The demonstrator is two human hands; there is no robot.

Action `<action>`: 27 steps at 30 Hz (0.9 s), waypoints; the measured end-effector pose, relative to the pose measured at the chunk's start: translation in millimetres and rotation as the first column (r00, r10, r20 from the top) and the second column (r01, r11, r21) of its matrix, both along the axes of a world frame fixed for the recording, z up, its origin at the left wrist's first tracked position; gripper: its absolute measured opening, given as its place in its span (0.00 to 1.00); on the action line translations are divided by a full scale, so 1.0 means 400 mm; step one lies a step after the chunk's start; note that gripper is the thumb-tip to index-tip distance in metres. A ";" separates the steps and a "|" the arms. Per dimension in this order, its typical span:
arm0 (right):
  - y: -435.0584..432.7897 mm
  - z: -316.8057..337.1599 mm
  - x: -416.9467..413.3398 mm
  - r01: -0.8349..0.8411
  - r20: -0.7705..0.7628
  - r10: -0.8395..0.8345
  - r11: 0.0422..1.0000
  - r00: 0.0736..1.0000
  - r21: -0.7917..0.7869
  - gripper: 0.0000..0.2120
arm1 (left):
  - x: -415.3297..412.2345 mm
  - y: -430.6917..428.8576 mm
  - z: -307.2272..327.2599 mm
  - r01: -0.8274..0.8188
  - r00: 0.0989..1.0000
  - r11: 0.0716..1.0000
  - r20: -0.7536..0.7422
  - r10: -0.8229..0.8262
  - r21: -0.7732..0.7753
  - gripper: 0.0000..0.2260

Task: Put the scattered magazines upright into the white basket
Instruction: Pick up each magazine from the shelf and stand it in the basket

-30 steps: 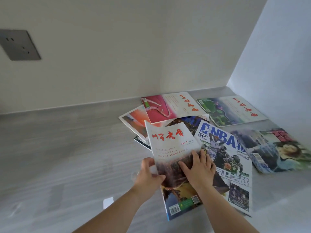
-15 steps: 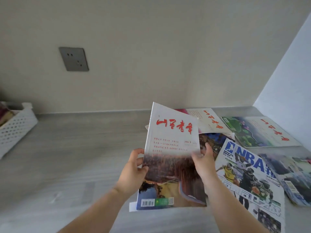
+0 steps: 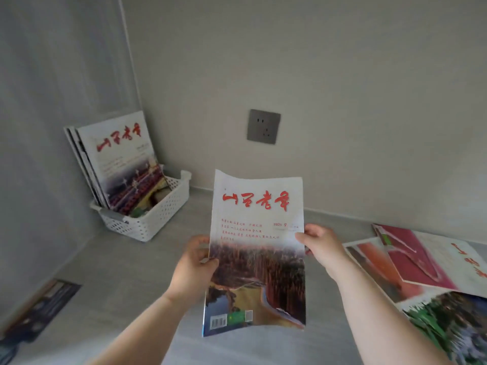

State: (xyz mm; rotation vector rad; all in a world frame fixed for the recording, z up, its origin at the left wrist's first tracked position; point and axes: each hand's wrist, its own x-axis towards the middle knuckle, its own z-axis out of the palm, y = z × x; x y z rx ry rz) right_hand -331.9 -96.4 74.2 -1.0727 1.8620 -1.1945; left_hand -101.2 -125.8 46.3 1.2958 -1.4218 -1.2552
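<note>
While one basket point(image 3: 152, 222) stands left, two hands point(image 3: 192, 267) point(image 3: 321, 246) grip one magazine point(image 3: 258, 259).

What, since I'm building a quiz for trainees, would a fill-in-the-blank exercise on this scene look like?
1. The left hand and right hand hold a magazine whose title is printed in ____.
2. The white basket stands to the ____ of that magazine.
3. The grey socket is mounted on the ____.
Missing words: red; left; wall.
</note>
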 end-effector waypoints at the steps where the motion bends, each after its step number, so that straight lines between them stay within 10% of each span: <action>1: -0.036 0.008 0.035 -0.018 0.004 0.018 1.000 1.000 -0.012 0.08 | 0.034 -0.025 0.008 -0.018 1.000 1.000 -0.018 0.018 0.021 0.13; 27: -0.716 0.197 0.520 -0.009 0.041 0.039 0.834 0.998 -0.552 0.10 | 0.436 -0.522 0.115 -0.498 0.867 0.784 -0.181 0.465 -0.371 0.18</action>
